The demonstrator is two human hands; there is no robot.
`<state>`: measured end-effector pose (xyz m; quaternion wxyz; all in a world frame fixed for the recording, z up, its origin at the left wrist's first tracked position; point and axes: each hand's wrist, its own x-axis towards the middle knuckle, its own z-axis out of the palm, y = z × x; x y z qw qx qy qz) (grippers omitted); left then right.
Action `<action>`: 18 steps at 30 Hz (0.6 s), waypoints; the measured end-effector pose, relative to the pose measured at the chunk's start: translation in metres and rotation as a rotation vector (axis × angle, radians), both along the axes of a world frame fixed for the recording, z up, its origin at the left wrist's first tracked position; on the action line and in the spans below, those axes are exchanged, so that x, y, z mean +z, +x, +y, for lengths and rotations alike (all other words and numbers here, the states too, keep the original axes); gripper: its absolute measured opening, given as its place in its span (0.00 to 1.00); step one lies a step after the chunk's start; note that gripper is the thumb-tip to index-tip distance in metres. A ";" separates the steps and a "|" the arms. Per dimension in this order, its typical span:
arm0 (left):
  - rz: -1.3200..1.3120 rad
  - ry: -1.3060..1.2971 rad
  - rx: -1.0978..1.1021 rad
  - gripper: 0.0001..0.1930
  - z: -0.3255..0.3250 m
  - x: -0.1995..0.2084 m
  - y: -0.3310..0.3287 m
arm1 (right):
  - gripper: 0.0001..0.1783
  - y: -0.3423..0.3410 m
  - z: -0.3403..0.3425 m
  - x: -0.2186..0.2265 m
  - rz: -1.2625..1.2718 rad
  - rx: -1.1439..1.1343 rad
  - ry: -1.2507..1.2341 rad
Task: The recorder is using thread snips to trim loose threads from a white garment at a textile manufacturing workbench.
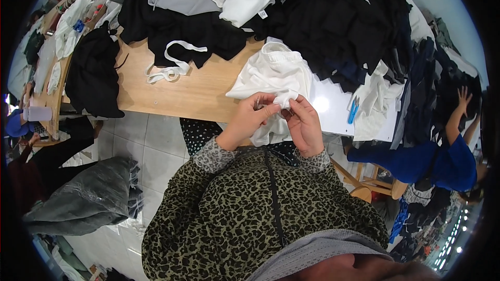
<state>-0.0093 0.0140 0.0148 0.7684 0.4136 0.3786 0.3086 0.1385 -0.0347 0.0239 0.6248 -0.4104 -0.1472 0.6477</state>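
A white garment (pixel 273 70) with a gathered band at its far end lies over the table's front edge, and part of it hangs down toward my lap. My left hand (pixel 255 117) pinches a bunched fold of it between thumb and fingers. A small dark or metallic bit shows by the left fingers, too small to name. My right hand (pixel 304 122) grips the same fold from the other side, its fingertips close to the left thumb. Both hands are closed at the table's near edge. The cloth inside the fingers is partly hidden.
Black garments (pixel 333 15) are heaped across the back. A white strap (pixel 179 62) lies on the wooden table (pixel 138 86). Blue-handled snips (pixel 353 110) rest beside white cloth (pixel 372 101) at right. A grey plastic-wrapped bundle (pixel 94 195) stands on the left. A person in blue (pixel 455 161) is at right.
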 end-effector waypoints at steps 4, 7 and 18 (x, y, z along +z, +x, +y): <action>-0.082 0.021 0.047 0.07 0.003 -0.005 -0.001 | 0.09 -0.005 0.002 0.006 -0.071 -0.012 0.030; -0.052 0.169 -0.029 0.07 0.006 -0.005 -0.004 | 0.09 -0.001 0.003 0.003 -0.171 -0.071 0.042; 0.074 0.366 -0.191 0.07 0.017 0.007 -0.017 | 0.20 0.013 0.021 0.018 -0.141 0.176 0.052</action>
